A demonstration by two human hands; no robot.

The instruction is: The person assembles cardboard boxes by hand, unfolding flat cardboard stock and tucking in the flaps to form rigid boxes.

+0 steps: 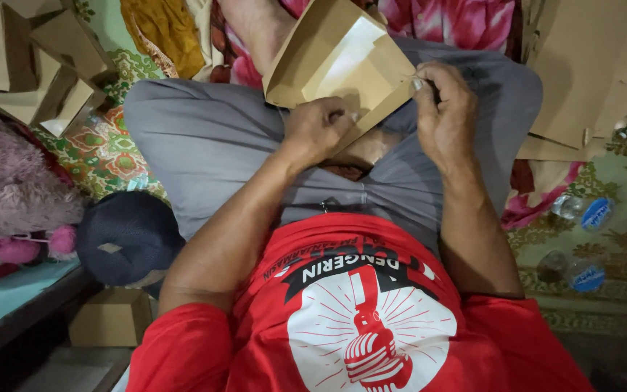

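I sit cross-legged in grey trousers and hold a brown paper bag over my lap, its open mouth showing a white inner patch. My left hand grips the bag's lower edge near its bottom fold. My right hand pinches the bag's right corner between thumb and fingers. The bag tilts away from me, towards the far side.
Folded brown paper pieces lie at the upper left, flat brown sheets at the upper right. Two plastic cups rest on the patterned mat at right. A dark cap, a pink fluffy toy and a small cardboard box sit at left.
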